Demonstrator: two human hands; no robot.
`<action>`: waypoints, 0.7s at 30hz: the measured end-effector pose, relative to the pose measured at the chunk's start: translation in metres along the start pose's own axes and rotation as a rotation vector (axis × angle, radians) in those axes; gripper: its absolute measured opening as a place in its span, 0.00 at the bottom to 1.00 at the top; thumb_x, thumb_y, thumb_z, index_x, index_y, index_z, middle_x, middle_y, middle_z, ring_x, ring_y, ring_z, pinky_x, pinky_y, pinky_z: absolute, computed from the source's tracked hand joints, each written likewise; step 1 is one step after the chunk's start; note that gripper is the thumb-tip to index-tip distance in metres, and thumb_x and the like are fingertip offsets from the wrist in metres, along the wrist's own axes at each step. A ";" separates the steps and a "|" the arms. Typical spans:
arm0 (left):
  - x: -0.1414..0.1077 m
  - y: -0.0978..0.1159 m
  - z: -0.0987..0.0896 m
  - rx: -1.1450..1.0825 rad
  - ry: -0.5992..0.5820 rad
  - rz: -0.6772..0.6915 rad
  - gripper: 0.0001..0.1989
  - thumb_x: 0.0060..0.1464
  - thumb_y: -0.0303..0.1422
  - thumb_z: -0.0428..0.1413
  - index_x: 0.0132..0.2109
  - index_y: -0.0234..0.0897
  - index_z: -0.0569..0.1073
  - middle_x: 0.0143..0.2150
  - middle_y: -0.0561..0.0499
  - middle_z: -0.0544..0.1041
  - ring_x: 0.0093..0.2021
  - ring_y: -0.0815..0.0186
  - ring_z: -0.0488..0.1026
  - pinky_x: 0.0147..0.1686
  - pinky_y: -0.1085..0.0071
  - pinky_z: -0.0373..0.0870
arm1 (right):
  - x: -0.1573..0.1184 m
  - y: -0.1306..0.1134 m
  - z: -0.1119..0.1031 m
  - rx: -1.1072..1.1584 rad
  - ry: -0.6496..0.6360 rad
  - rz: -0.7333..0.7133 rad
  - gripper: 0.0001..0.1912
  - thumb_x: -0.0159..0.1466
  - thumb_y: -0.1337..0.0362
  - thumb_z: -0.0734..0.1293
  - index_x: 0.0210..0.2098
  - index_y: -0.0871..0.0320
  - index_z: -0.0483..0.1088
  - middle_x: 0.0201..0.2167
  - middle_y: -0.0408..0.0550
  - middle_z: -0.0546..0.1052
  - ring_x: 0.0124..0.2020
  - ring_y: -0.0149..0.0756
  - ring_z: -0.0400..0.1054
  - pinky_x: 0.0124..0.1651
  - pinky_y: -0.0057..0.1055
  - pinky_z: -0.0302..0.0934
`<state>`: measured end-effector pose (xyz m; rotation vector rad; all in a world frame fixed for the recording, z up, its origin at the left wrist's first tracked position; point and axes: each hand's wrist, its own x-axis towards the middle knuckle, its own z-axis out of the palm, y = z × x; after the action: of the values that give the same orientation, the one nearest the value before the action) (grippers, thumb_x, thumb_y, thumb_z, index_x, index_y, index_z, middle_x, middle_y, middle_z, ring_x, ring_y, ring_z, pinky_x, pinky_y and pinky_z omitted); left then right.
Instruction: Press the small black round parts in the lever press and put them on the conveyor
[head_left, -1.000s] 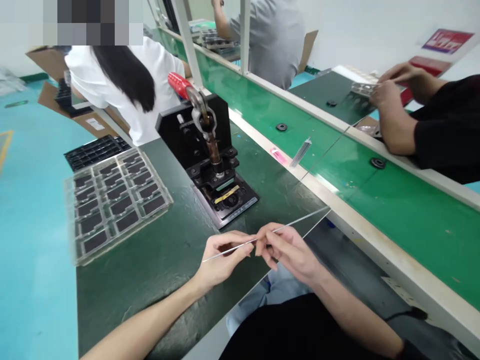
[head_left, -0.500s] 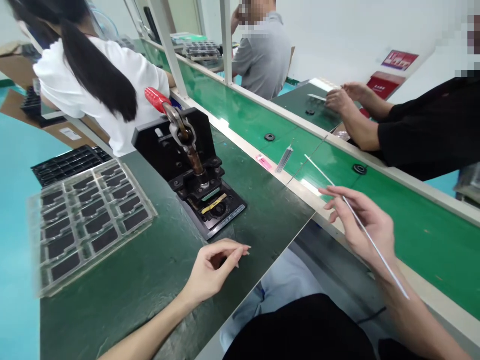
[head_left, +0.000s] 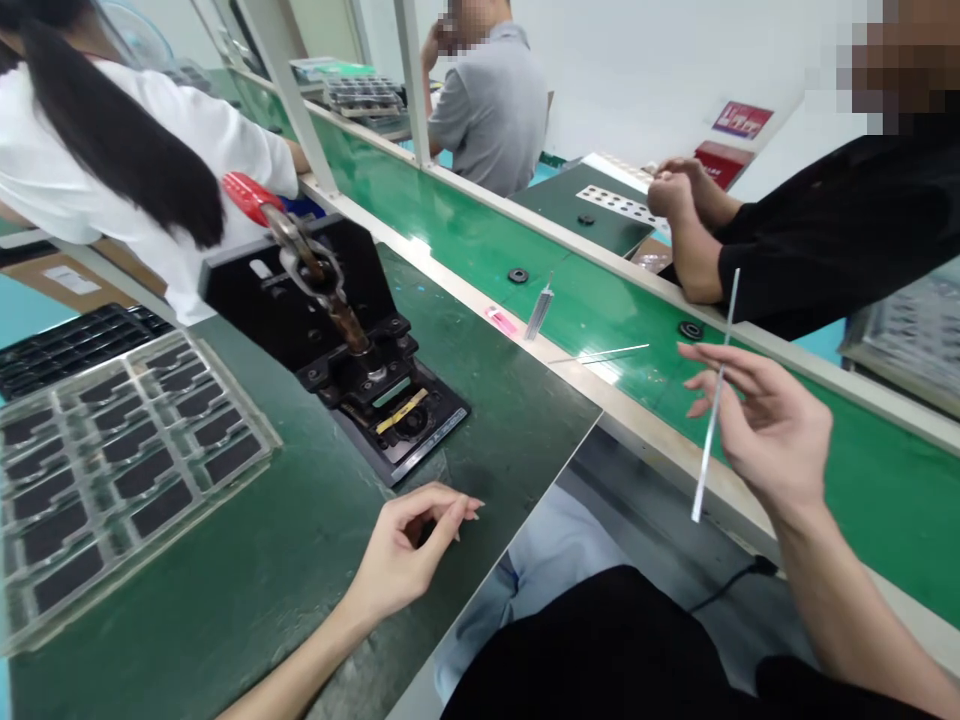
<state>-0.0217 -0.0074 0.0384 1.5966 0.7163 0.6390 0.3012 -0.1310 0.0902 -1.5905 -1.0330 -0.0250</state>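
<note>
My right hand [head_left: 780, 420] pinches a thin silvery strip [head_left: 710, 440] over the near edge of the green conveyor; the strip stands steeply upright. My left hand [head_left: 420, 545] rests on the green table with thumb and fingertips together. Its palm is dark, and I cannot make out whether anything is inside. Just beyond it sits a black toggle-clamp fixture [head_left: 300, 300] with its red-handled lever [head_left: 253, 200] raised. A yellow strip [head_left: 402, 410] and a round black part [head_left: 414, 425] lie on the fixture's base.
A clear tray [head_left: 259, 425] of dark pieces lies left, with a black tray [head_left: 82, 345] behind. Thin strips [head_left: 538, 314] and a pink item [head_left: 500, 320] lie by the conveyor [head_left: 472, 235], which carries black round parts [head_left: 518, 275]. Co-workers sit around; one in a black sleeve [head_left: 817, 230] works opposite.
The strip in my right hand has swung from a slant to nearly upright, and that hand has shifted right. My left hand keeps its pose while the whole view has turned slightly.
</note>
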 end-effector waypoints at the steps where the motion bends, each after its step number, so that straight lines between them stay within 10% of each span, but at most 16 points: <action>1: 0.000 0.000 -0.001 0.003 -0.002 0.000 0.17 0.62 0.46 0.61 0.36 0.37 0.85 0.31 0.45 0.82 0.26 0.68 0.74 0.27 0.75 0.73 | 0.002 0.004 0.000 0.011 0.024 0.012 0.13 0.67 0.64 0.71 0.51 0.56 0.79 0.49 0.55 0.82 0.37 0.35 0.76 0.30 0.29 0.72; 10: 0.002 -0.001 -0.005 0.035 -0.025 0.033 0.15 0.63 0.44 0.61 0.36 0.39 0.85 0.31 0.46 0.83 0.25 0.68 0.75 0.25 0.77 0.74 | 0.017 0.027 -0.004 0.045 0.342 -0.018 0.11 0.66 0.59 0.73 0.43 0.60 0.78 0.43 0.57 0.83 0.37 0.39 0.79 0.45 0.39 0.75; 21: 0.004 0.001 -0.004 0.052 -0.024 0.016 0.16 0.62 0.46 0.61 0.36 0.39 0.84 0.30 0.46 0.82 0.25 0.68 0.74 0.24 0.77 0.73 | 0.015 0.035 0.019 -0.114 0.148 -0.105 0.17 0.67 0.53 0.72 0.40 0.52 0.59 0.35 0.45 0.81 0.43 0.44 0.82 0.37 0.36 0.75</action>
<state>-0.0222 -0.0017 0.0400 1.6561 0.7083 0.6166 0.3225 -0.1042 0.0643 -1.6094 -1.0124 -0.2736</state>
